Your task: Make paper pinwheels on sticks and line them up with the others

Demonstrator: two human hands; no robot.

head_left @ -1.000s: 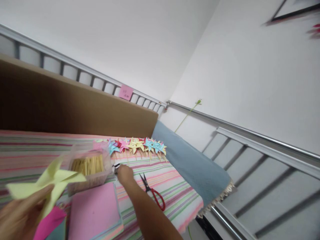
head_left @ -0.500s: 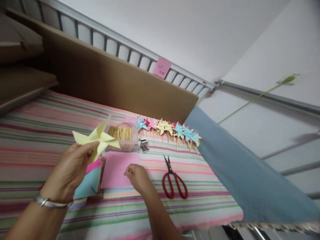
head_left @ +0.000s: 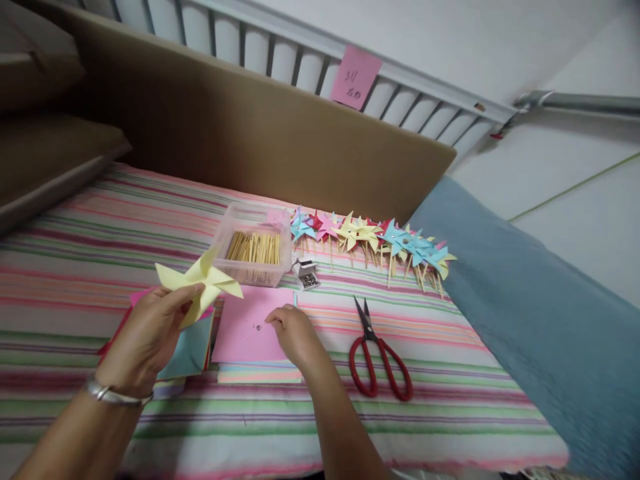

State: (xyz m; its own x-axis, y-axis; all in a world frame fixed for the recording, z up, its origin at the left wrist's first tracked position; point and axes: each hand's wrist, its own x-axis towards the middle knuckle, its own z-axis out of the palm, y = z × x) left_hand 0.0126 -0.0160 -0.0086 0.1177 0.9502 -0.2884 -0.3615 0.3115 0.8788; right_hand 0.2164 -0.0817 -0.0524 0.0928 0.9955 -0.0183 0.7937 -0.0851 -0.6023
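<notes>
My left hand (head_left: 145,333) pinches a folded yellow paper pinwheel (head_left: 200,283) and holds it above the striped cloth. My right hand (head_left: 295,333) rests on a pink paper sheet (head_left: 245,330) that tops a stack of coloured sheets. Its fingers are curled near a small dark speck on the paper; I cannot make out whether they hold anything. A clear plastic box of wooden sticks (head_left: 254,252) stands just beyond the pinwheel. A small stapler (head_left: 306,273) lies beside the box.
Red-handled scissors (head_left: 377,353) lie to the right of my right hand. A row of finished pinwheels on sticks (head_left: 370,240) runs along a brown cardboard panel (head_left: 250,133). A blue cloth (head_left: 525,313) covers the right side. More coloured sheets (head_left: 187,353) lie under my left hand.
The view has tilted down onto the striped cloth. My right hand drew back from beside the stick box onto the pink sheet. My left hand keeps hold of the yellow pinwheel.
</notes>
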